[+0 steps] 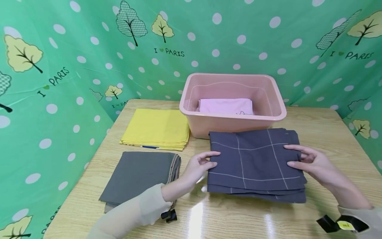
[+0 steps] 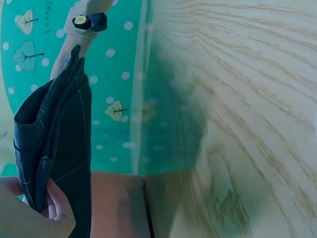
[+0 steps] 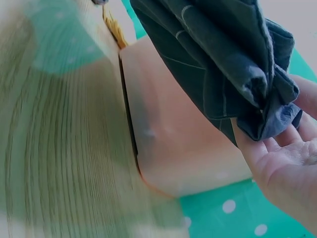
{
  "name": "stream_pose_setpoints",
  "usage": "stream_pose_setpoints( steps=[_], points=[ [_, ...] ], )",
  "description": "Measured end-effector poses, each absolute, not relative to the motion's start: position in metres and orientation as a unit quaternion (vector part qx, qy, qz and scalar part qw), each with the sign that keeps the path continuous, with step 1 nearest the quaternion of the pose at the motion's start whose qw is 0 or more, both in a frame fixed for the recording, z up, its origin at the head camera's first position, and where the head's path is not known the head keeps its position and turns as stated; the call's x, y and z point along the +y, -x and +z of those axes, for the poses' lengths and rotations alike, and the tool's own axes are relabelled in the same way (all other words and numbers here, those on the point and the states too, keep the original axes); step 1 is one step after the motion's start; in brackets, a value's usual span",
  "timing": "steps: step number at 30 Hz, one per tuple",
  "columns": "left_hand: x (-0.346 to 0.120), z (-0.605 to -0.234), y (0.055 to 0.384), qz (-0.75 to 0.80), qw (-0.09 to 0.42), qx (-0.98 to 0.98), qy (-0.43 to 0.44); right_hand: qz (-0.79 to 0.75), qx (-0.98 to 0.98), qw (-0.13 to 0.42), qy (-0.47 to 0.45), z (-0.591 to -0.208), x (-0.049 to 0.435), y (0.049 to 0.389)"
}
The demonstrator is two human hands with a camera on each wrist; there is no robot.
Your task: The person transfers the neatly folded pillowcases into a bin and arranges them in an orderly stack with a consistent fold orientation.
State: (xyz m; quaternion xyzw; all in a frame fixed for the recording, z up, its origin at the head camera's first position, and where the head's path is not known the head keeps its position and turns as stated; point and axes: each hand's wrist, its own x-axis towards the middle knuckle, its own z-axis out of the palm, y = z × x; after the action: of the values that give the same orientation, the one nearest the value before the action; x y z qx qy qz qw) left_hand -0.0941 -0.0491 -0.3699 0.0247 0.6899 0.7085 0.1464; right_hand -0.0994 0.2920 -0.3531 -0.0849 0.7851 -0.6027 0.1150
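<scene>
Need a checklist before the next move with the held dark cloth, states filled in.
1. Left hand grips the dark checked cloth at one side: ok.
2. Right hand grips the opposite side: ok.
3. Cloth lifted off the table: ok.
4. Layers flush: not ok, near edges staggered.
5. Pink bin upright, top uncovered: ok.
6. Bin floor around the pale pink cloth: cannot tell, front wall hides part.

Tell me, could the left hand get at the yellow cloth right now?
Probably not yet: the left hand is busy gripping the checked cloth. Were it free, the way looks clear: the yellow cloth lies nearby on the table, beside the bin, with nothing on top.
</scene>
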Motion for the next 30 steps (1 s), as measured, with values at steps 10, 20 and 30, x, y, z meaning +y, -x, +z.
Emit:
stream_pose_setpoints(
  steps=[10,20,30],
  points=[
    [-0.068,-0.362,0.09,0.72,0.139,0.68,-0.018,-0.65,0.748,0.101,0.088,-0.348,0.274,0.096],
    [-0.083,-0.353,0.084,0.707,0.109,0.699,-0.023,-0.646,0.754,0.087,0.079,-0.341,0.261,0.09],
    [-0.094,-0.341,0.078,0.698,0.103,0.708,-0.026,-0.658,0.745,0.08,0.08,-0.333,0.255,0.084]
  ],
)
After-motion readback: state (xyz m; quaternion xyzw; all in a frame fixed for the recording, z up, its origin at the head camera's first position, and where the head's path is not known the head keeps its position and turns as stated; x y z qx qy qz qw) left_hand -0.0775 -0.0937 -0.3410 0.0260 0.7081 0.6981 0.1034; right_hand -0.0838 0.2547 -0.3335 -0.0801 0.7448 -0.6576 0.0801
